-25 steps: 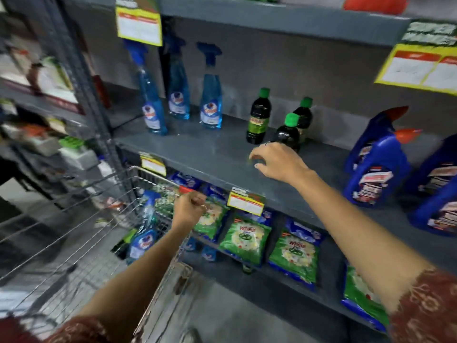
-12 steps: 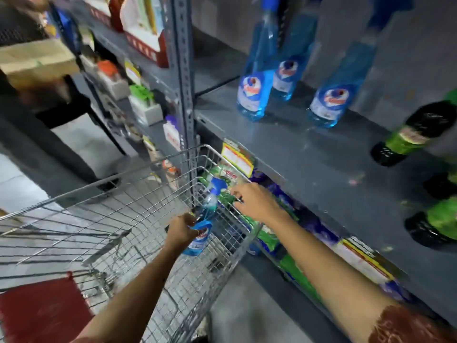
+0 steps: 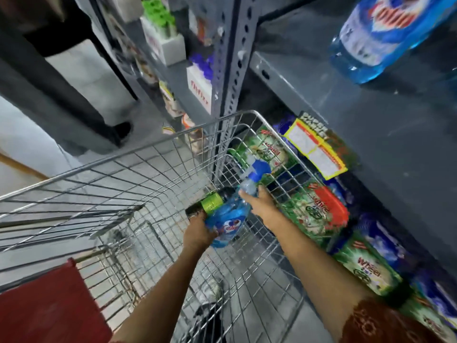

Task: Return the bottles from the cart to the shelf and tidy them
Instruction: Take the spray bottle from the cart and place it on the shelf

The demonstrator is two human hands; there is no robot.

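Head view: since a moment ago the right hand (image 3: 259, 206) has joined the left hand (image 3: 197, 233) inside the wire cart (image 3: 173, 144) at centre frame, both now gripping the blue spray bottle (image 3: 230, 214); a dark green-labelled bottle (image 3: 210, 203) lies beside it, so lifting to the grey shelf (image 3: 371, 115) at upper right likely follows.

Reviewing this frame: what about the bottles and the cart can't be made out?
Head view only:
- Dark bottle: partly behind the blue spray bottle and left hand; which hand holds it is unclear.
- Spray bottle label: blurred, unreadable.
- Shelf bottle: top cut off by the frame edge.
- Cart floor near the person: blurred, so other bottles can't be ruled out.
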